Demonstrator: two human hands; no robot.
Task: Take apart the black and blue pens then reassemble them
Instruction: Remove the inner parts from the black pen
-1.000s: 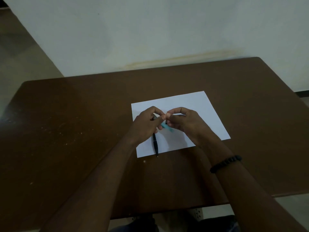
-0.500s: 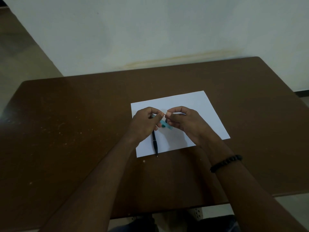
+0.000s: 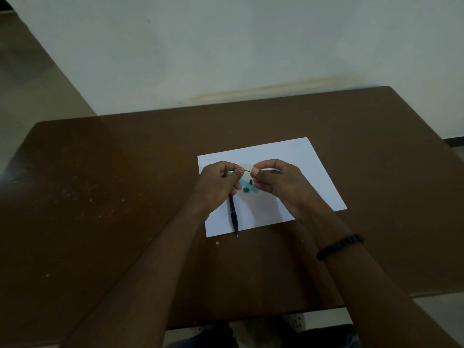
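Pinching thin refill [image 3: 248, 171] btwn L hand [image 3: 218, 187] & R hand [image 3: 278, 183], blue barrel [image 3: 247, 185] just below.

Two hands: left hand [image 3: 217, 188], right hand [image 3: 278, 183]. One black pen [image 3: 233, 213]. One paper sheet [image 3: 301, 159]. One counter [image 3: 113, 184]. One beaded bracelet [image 3: 340, 245].

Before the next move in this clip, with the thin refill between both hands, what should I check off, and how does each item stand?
1. Left hand grips the translucent blue barrel: ok.
2. Right hand pinches the thin refill: ok.
3. Refill fully clear of the barrel: cannot tell, the fingers hide the join.
4. Loose small parts, a teal piece and a dark piece, lie on the white paper: ok.
5. Black pen lies on the paper, in one piece: ok, its tip just past the near edge.
6. Refill unbent: cannot tell, too thin to judge.
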